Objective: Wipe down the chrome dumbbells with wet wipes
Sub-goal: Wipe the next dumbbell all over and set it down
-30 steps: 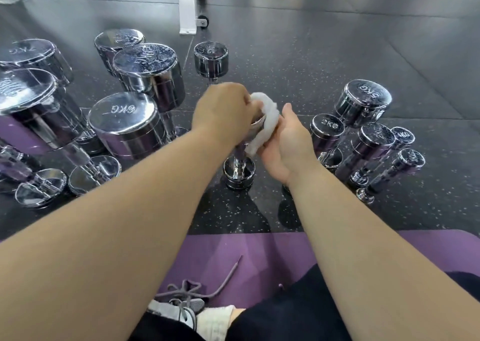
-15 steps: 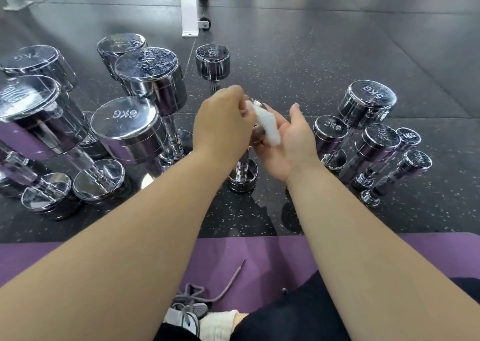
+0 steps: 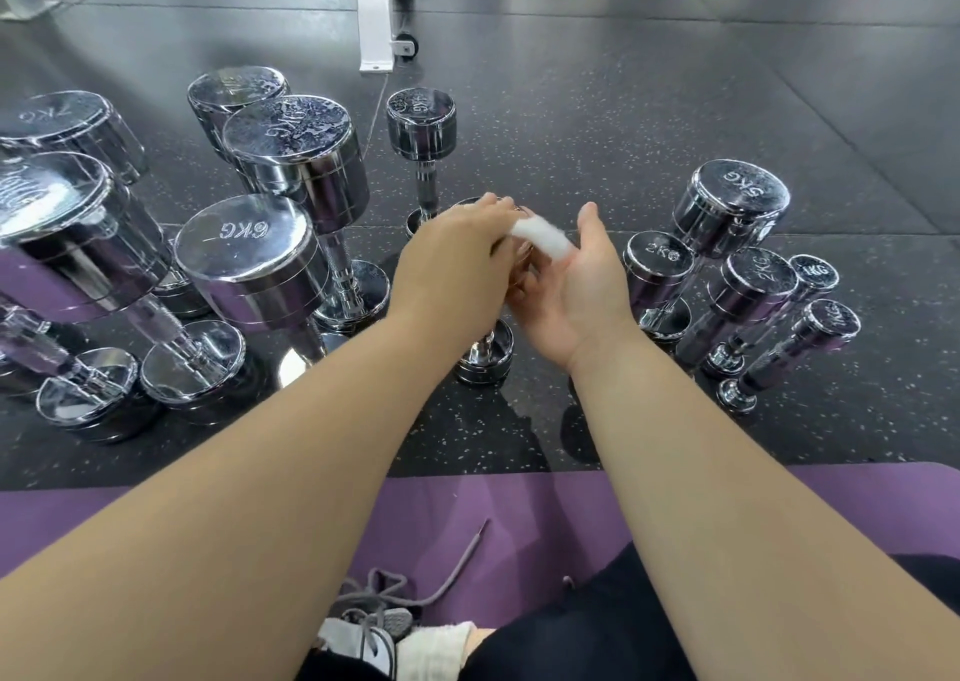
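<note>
Left hand (image 3: 457, 265) is gripping from above: its fingers are curling over the upper head of a small chrome dumbbell (image 3: 483, 358) and are clamping it. Right hand (image 3: 576, 285) is facing it, palm turned inward and thumb raised, with fingers curving round a bunched white wet wipe (image 3: 543, 236) and pressing it against that same upper head; motion blur is obscuring the finer finger detail. The dumbbell is standing upright on its lower head on the dark speckled floor (image 3: 571, 135), directly between the two wrists.

Behind it a 4KG dumbbell (image 3: 421, 122) is standing upright. To the left, larger dumbbells are standing close together, among them one marked 6KG (image 3: 249, 259). To the right, a smaller group is standing well apart from the hands, including a 2KG piece (image 3: 657, 270) and a 1KG piece (image 3: 826, 324). A purple mat (image 3: 519, 514) is lying under the forearms, with a grey laced shoe (image 3: 374, 633) resting on it.
</note>
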### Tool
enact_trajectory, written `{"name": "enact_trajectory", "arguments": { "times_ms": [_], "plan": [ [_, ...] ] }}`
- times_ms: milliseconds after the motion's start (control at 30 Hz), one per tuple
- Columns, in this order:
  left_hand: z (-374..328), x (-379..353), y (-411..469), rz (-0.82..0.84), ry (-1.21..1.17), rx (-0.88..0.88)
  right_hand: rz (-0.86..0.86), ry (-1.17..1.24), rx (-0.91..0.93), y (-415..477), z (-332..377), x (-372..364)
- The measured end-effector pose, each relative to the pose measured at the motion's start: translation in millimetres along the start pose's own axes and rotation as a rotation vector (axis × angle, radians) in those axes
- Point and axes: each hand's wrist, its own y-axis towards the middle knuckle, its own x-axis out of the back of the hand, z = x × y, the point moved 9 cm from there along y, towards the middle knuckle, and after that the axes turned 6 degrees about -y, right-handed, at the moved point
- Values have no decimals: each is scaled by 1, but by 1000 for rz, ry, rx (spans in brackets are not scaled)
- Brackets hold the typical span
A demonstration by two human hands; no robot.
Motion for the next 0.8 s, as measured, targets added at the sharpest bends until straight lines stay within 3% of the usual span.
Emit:
{"name": "enact_trajectory", "arguments": {
  "times_ms": [100,200,333,400,467,533,600,700,800],
  "plan": [
    [0,-1,5,30,-117,51,-34,-5,17,-3,2,0],
    [19,0,13,6,-20,156,-68,-7,38,-3,4,2],
    [-9,-24,-7,-1,303,-166,-56,-3,-1,-1,0,3],
    [2,-27,13,111,342,-4,-69,-5,17,-1,0,6],
    [20,-16,29,144,250,242,-81,5,35,-1,1,7],
    [31,-14,27,130,7,339,-69,17,38,-2,3,4],
    [47,-12,8,-33,-394,412,-66,23,35,-2,3,1],
    [63,-35,-31,-234,-1072,762,-65,39,61,0,4,-3],
    [53,-51,-48,-358,-1105,905,-30,22,57,0,3,-8]
  ]
}}
